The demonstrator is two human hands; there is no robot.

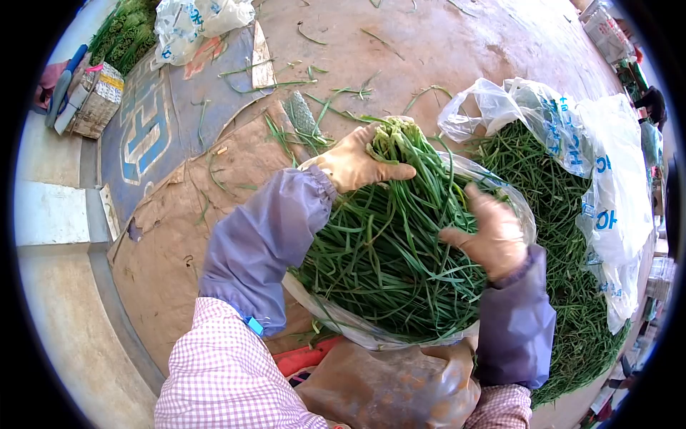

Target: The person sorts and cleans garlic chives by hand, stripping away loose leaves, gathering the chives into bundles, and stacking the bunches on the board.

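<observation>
My left hand (357,161), in a tan glove, is wrapped round a bunch of garlic chives (414,154), its pale ends pointing up and away from me. To the right, my right hand (493,232) is gloved too and somewhat blurred. Its thumb and fingers are apart, close beside the green leaves, and nothing shows in its grip. Beneath both hands lies a large heap of loose garlic chives (393,264) in an open plastic bag (343,325). Part of the heap is hidden by my hands and sleeves.
On the right, a bigger pile of greens (557,193) lies partly under a clear bag with blue print (607,214). Flattened cardboard (171,229) covers the floor to the left, with stray leaves. Farther off stand a small box (100,100) and more greens (128,32).
</observation>
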